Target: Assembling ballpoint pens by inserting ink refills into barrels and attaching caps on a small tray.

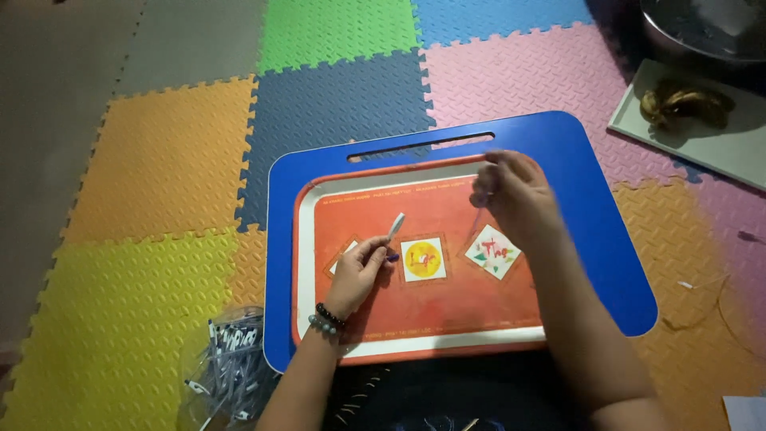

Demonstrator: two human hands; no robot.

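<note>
The left hand pinches a small white tube over the red tray, its long axis tilted up and to the right. The right hand, blurred, grips a thin stick hanging down. The tray rests on a blue lap desk. A clear bag of similar tubes lies at the left, partly cut off.

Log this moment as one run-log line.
left hand: pinches small white tube | right hand: raised over red tray, blurred, thin rod below | tray on blue lap desk | bag of tubes lower left
</note>
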